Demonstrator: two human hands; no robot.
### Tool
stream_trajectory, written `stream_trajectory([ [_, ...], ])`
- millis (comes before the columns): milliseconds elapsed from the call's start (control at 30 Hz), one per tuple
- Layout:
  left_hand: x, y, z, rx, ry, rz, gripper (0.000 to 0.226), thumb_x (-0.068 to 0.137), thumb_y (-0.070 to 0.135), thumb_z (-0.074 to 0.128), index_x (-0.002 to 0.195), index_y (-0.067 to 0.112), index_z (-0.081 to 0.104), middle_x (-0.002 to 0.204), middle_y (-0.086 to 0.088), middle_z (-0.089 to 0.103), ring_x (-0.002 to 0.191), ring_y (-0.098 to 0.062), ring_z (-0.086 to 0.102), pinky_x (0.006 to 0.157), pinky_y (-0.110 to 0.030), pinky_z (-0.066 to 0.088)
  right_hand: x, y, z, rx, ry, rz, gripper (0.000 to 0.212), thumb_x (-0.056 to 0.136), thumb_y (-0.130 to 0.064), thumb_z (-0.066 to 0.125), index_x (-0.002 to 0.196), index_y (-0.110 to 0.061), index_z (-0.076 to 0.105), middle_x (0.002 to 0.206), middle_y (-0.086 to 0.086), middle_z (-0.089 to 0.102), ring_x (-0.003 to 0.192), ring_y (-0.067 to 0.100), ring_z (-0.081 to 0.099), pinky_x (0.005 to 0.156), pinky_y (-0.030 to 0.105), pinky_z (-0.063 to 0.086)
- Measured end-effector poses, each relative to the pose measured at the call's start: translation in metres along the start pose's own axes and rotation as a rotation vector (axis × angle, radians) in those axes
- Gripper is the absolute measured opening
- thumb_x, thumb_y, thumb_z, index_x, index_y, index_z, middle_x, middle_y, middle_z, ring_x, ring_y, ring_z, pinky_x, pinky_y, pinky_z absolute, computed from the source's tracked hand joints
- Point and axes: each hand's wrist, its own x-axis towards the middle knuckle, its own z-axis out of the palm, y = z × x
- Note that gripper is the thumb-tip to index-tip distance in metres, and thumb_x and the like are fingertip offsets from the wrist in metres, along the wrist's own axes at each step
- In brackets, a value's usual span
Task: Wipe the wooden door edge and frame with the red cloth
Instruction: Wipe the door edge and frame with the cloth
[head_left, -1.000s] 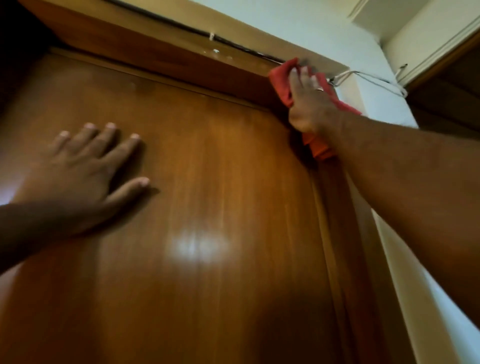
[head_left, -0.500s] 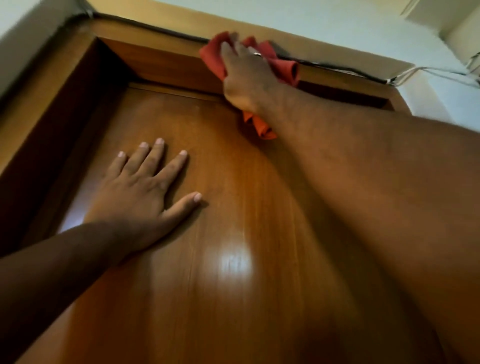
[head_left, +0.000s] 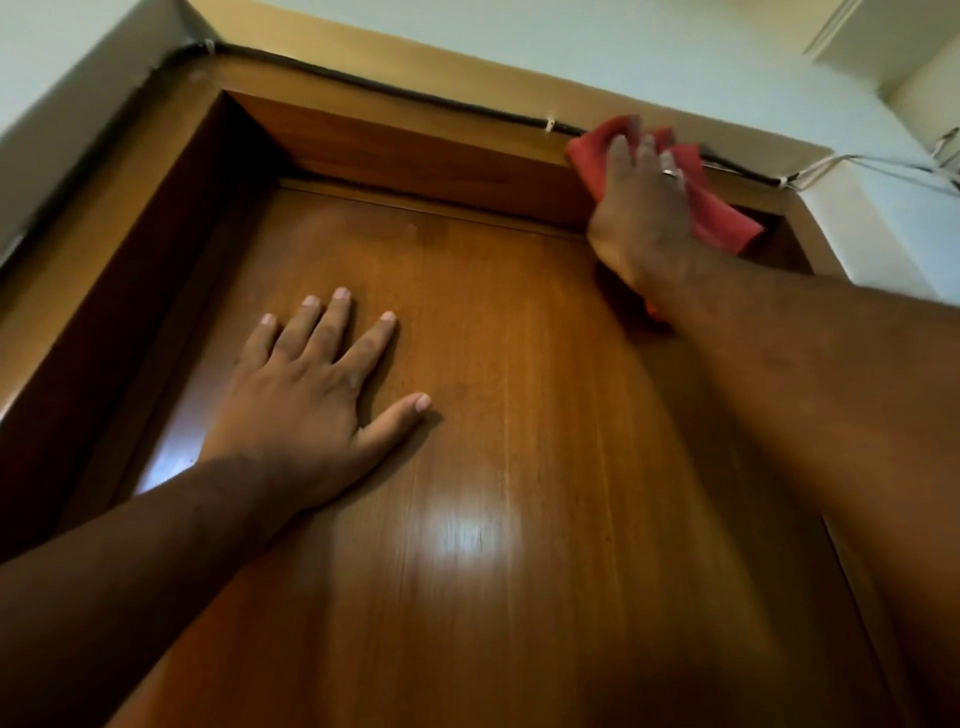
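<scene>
the right hand (head_left: 641, 208) presses the red cloth (head_left: 719, 218) flat against the top rail of the door frame (head_left: 415, 156), near the frame's upper right corner; the fingers lie spread over the cloth, pinning it rather than clenching it. the left hand (head_left: 311, 384) rests open, palm flat, on the door (head_left: 519, 415) below the door's top edge, holding nothing. to do this pass well, it seems best to keep the cloth bunched under the palm, press evenly and run it along the rail into the corner, while the left hand steadies the door. a loose tail of cloth hangs past the wrist and could drag. a dark cable (head_left: 415, 96) runs along the frame's top edge, clipped in places, touching or just beside the cloth; white wires (head_left: 857, 161) trail off past the right corner. a hard wipe could snag them.
</scene>
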Motion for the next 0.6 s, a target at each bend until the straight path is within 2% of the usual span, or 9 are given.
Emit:
stream_trajectory([
  [133,-0.001,0.001,-0.001,0.000,-0.010,0.000,0.093,0.076,0.087,-0.004,0.156,0.040,-0.010,0.169,-0.005,-0.009,0.155,-0.022,-0.007,0.126,-0.046,0.000,0.001,-0.081,0.013,0.006,-0.012,-0.314,0.085,0.088,-0.004,0.053,0.156,-0.028,0.008,0.166,0.011,0.009,0.151,0.038,0.012,0.121,0.056,0.014],
  [200,-0.001,-0.001,-0.001,-0.004,-0.023,0.008,0.094,0.074,0.089,-0.006,0.155,0.042,-0.013,0.168,-0.004,-0.011,0.155,-0.022,-0.009,0.126,-0.046,-0.002,0.001,-0.104,0.015,-0.029,-0.035,-0.383,0.088,0.089,-0.005,0.054,0.156,-0.032,0.005,0.167,0.011,0.005,0.151,0.039,0.009,0.120,0.057,0.012],
  [267,0.000,-0.003,-0.001,-0.010,-0.033,0.019,0.095,0.072,0.090,-0.008,0.154,0.042,-0.014,0.168,-0.003,-0.013,0.155,-0.021,-0.010,0.125,-0.046,-0.002,0.002,-0.098,0.016,-0.085,-0.046,-0.408,0.089,0.090,-0.005,0.054,0.156,-0.033,0.002,0.167,0.011,0.003,0.152,0.037,0.007,0.121,0.058,0.012],
  [400,0.000,-0.003,-0.001,0.028,-0.054,0.010,0.097,0.072,0.090,-0.008,0.155,0.040,-0.012,0.168,-0.006,-0.010,0.155,-0.025,-0.007,0.125,-0.049,0.001,0.008,-0.025,0.002,-0.134,-0.069,-0.361,0.091,0.089,-0.003,0.052,0.155,-0.034,-0.001,0.167,0.008,0.004,0.151,0.035,0.010,0.120,0.058,0.018],
  [533,0.000,0.018,-0.007,-0.023,-0.115,-0.031,0.103,0.069,0.095,0.000,0.157,0.040,-0.005,0.169,-0.006,-0.006,0.155,-0.032,-0.002,0.121,-0.062,0.002,0.011,0.096,-0.032,-0.193,-0.181,-0.086,0.087,0.088,-0.012,0.055,0.156,-0.019,0.002,0.164,0.018,0.012,0.148,0.039,0.020,0.118,0.054,0.026],
  [600,-0.006,0.052,-0.007,-0.116,-0.122,0.012,0.103,0.070,0.094,0.001,0.157,0.040,0.003,0.169,-0.004,0.000,0.155,-0.032,0.001,0.119,-0.064,0.003,0.000,0.147,-0.044,-0.222,-0.264,0.060,0.086,0.091,-0.018,0.055,0.156,-0.014,-0.002,0.165,0.019,0.005,0.148,0.041,0.017,0.117,0.052,0.026],
])
